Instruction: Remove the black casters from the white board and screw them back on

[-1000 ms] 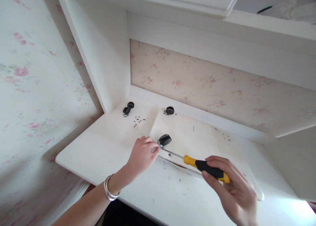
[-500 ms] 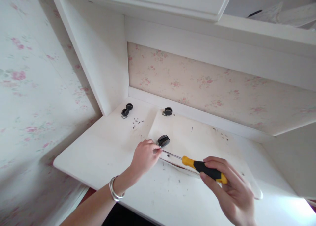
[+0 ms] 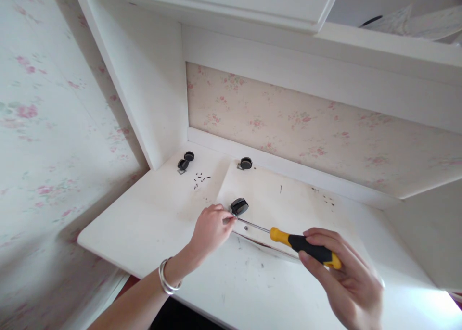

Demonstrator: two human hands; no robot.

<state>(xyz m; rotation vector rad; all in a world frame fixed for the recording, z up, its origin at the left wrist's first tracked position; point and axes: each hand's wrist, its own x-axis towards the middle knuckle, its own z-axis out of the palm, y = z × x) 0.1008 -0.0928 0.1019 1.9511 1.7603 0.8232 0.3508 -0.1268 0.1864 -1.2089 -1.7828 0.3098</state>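
My right hand [image 3: 342,267] is wrapped round the black and yellow handle of a screwdriver [image 3: 306,246]. Its metal shaft points left to the fingertips of my left hand [image 3: 213,226], which are pinched at the near left corner of a white board [image 3: 274,200]. What those fingertips hold is too small to make out. Just above them a black caster [image 3: 239,206] stands on the board's corner. A second caster [image 3: 246,163] is at the far left corner of the board. The screwdriver's tip is hidden at my left fingers.
Two loose black casters [image 3: 183,164] and several small screws [image 3: 199,179] lie on the white desktop [image 3: 144,219] to the left. A side panel [image 3: 151,80] rises at the left, and a cabinet [image 3: 224,3] hangs above. Floral wallpaper covers the walls.
My right hand has moved slightly right with the screwdriver, and the handle is a little farther from my left fingers. My left hand has stayed nearly in place.
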